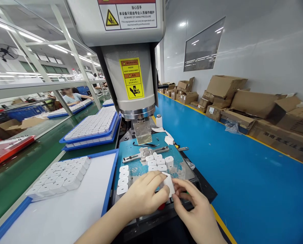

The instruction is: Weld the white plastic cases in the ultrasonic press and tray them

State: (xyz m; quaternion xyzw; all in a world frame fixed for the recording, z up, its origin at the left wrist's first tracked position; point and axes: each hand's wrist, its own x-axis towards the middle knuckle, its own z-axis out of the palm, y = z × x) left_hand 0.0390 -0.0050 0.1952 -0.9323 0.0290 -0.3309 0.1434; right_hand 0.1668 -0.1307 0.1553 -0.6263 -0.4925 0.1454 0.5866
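Between my two hands, at the front of the press table, is a white plastic housing [169, 185], held tilted. My left hand [150, 193] has its thumb and fingers closed on the left side of it. On the other side, my right hand [192, 206] pinches its edge with thumb and fingertips. Just beyond my hands stands a cluster of similar white housings [153, 162] beside a metal fixture [144, 154]. A column of small white pieces [123, 180] lies to the left of my left hand. Above the fixture hangs the press head [142, 132].
A blue-rimmed tray [85, 203] at the left holds rows of white housings [62, 176]. Stacked full trays [90, 125] stand behind it. Tweezers [147, 145] and a white bottle [159, 121] are near the press. Cardboard boxes [225, 88] line the wall. A person [71, 97] sits far left.
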